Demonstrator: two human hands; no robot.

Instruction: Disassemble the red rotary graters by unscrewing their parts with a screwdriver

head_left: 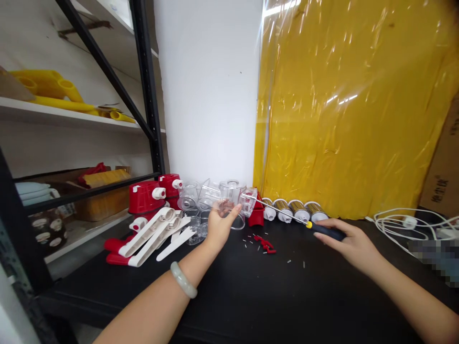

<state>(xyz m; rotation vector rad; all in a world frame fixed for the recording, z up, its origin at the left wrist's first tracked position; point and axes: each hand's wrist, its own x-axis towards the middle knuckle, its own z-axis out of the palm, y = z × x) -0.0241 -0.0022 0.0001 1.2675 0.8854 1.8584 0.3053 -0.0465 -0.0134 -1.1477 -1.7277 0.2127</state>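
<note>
My left hand [221, 223] grips a clear plastic housing [231, 192] above the black table, its open end turned to the right. In my right hand [340, 234] is a screwdriver [325, 231] with a dark handle, a yellow collar and a long thin shaft. The shaft points left and its tip reaches the housing's right end; whether it touches a screw I cannot tell. Below the housing lie small red plastic parts [265, 243] among several loose screws [289, 261]. More clear housings [189, 195] stand just left of my left hand.
Red plastic bases [145, 197] and white handles with red ends [147, 239] are piled at the left. Several grater drums [283, 210] line the back beside a red part [256, 215]. White cables [401, 224] coil at the right. A shelf rack [145, 71] borders the left.
</note>
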